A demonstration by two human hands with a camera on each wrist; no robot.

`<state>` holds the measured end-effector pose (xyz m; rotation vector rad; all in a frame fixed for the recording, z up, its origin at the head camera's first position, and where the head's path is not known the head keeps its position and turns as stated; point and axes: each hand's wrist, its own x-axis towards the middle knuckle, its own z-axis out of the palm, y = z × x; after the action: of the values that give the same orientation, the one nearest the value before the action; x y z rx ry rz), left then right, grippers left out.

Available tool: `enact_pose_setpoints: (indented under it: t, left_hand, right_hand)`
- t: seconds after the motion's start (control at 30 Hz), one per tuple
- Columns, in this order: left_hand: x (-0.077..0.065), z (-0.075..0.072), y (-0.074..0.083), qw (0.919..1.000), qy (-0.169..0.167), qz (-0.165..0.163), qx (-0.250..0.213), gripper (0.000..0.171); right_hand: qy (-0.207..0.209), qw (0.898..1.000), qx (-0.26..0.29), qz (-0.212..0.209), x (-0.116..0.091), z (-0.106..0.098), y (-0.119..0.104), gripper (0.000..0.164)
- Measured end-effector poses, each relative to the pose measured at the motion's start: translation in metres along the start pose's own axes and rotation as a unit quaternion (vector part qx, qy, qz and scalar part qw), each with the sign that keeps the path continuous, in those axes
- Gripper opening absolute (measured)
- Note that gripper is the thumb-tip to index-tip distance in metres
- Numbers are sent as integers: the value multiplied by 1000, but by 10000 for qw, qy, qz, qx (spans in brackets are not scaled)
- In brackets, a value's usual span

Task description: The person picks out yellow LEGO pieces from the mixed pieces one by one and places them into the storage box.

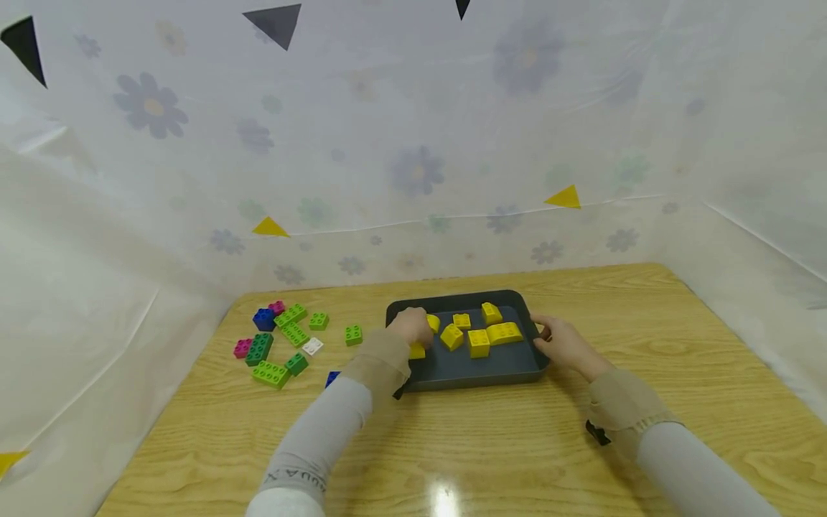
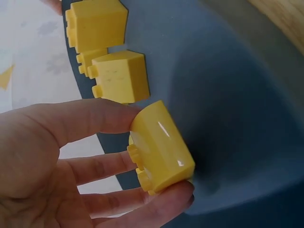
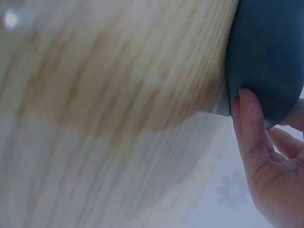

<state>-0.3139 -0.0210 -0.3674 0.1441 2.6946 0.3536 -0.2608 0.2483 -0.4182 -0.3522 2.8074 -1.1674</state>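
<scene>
A dark grey tray [image 1: 452,371] lies on the wooden table with several yellow toy building bricks in it. Over its left part, my left hand [image 1: 410,327] pinches one yellow brick [image 2: 164,147] with a rounded, smooth side between thumb and fingertips. The left wrist view shows that brick tilted, its studs towards the palm. Two larger yellow bricks, one of them a block with a sloped face [image 2: 121,76], sit close by in the tray. At the tray's right end my right hand [image 1: 567,346] grips the rim, thumb on the outer wall [image 3: 263,52].
Left of the tray lie loose bricks: lime green [image 1: 271,373], dark green [image 1: 259,349], blue [image 1: 263,319], pink [image 1: 243,348] and white [image 1: 313,347]. A blue brick [image 1: 332,378] is partly hidden by the left forearm. A flowered sheet [image 1: 413,129] hangs behind the table.
</scene>
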Motion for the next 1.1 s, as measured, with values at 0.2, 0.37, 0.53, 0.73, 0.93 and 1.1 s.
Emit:
enact_pose_setpoints:
  t: [0.2,0.37,0.53,0.73,0.93,1.1]
  left_hand:
    - [4,5,-1,9999,-30,89,121,38]
    - [6,7,-2,9999,-13,89,137,44]
    - [6,10,-2,9998,99,83,141,49]
    - [4,14,-1,9995,253,67,155,49]
    - [3,14,0,9993,311,-5,205,51]
    - [1,11,-4,9997,210,80,87,47]
  right_hand:
    - [13,10000,-12,1,0,1,0,52]
    - [20,10000,-17,-25,0,0,0,52]
    - [6,10000,5,32,0,1,0,52]
    - [-26,10000,-5,82,0,1,-1,52]
    - [-29,10000,-2,86,1,0,-1,52]
    - [-22,10000,-50,51,1,1,-1,52]
